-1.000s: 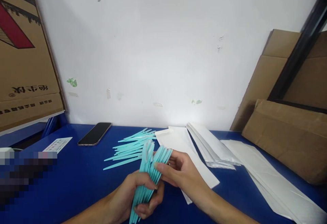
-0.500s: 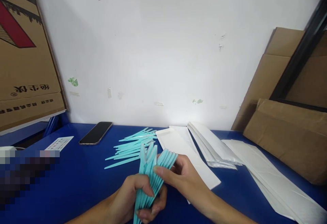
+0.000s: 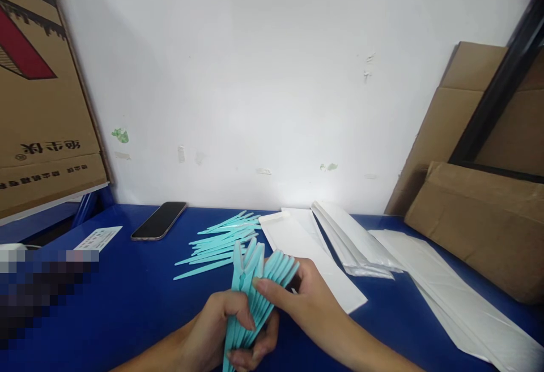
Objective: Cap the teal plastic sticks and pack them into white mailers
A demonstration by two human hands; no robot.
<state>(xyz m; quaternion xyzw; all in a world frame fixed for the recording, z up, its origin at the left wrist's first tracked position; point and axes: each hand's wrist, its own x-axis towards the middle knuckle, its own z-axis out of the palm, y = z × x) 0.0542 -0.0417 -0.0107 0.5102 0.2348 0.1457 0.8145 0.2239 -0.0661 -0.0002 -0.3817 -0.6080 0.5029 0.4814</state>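
My left hand (image 3: 212, 322) is closed around a fanned bundle of slim turquoise eyebrow razors (image 3: 245, 286), their pale blade ends pointing up and away. At the upper right of the fan, my right hand (image 3: 309, 294) pinches the razors, thumb in front and fingers behind. The lower ends are partly covered by my left fingers. Just beyond the bundle, several more turquoise razors (image 3: 212, 259) lie in a loose pile on the blue table (image 3: 127, 298).
White envelopes (image 3: 331, 281) lie right of the pile, near a stack of plastic-wrapped white packets (image 3: 352, 236) and more long white sleeves (image 3: 459, 304). A phone (image 3: 160, 221) and a printed card (image 3: 98, 238) are at left. Cardboard boxes (image 3: 480, 225) stand at the right.
The razors at the right of the fan have spread slightly further right under my right hand. My left hand keeps its grip in the same place.
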